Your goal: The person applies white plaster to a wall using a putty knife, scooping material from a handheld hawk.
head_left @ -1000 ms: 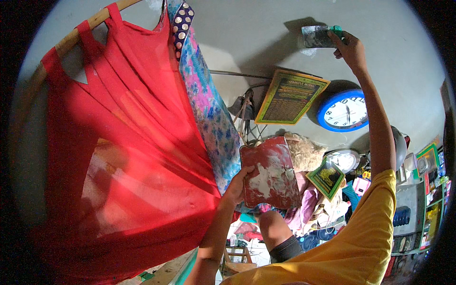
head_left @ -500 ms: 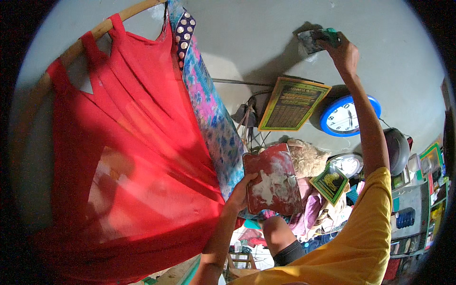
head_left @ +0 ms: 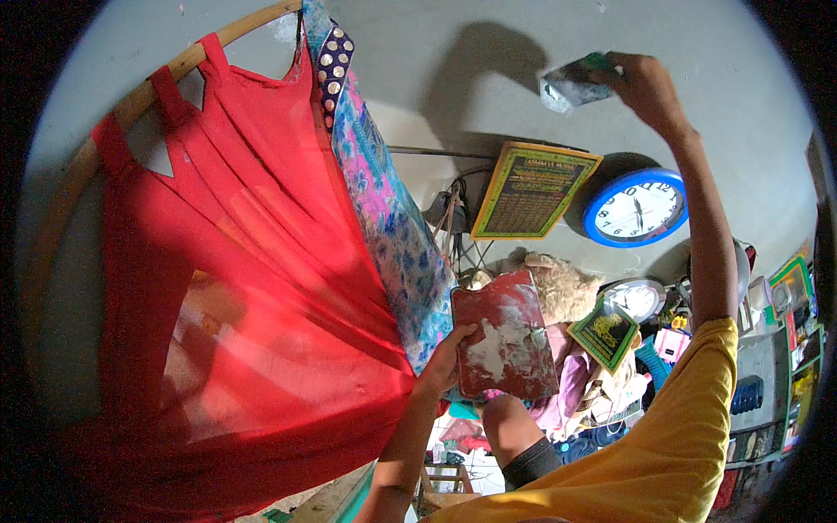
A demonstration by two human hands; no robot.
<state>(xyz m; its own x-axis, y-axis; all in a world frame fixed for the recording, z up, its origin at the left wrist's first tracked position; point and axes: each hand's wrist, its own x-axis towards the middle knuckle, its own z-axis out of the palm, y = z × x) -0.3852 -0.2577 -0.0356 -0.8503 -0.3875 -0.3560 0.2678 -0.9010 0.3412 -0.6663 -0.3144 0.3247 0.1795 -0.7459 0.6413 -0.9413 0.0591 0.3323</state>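
My left hand (head_left: 449,353) grips the left edge of a reddish-brown board (head_left: 514,336) smeared with white putty, held at chest height. Up at the wall, my raised right hand (head_left: 649,91) is closed around a putty scraper (head_left: 577,83) with a green handle. White paste coats the scraper's blade edge, which is close to the grey wall (head_left: 401,70); whether it touches cannot be told. Below the right hand hang a blue-rimmed wall clock (head_left: 636,209) and a green-and-gold framed plaque (head_left: 536,192).
A red garment (head_left: 261,349) and a blue floral cloth (head_left: 384,200) hang from a wooden pole (head_left: 187,61) at left. Beyond the board are a beige plush (head_left: 558,288), a smaller green frame (head_left: 604,334) and heaped cloth. A wooden stool (head_left: 446,479) stands below; shelves (head_left: 785,392) line the right.
My right hand and the scraper have shifted slightly; the scraper's blade now tilts down to the left, and its shadow has moved up the wall. The board has moved slightly down and right.
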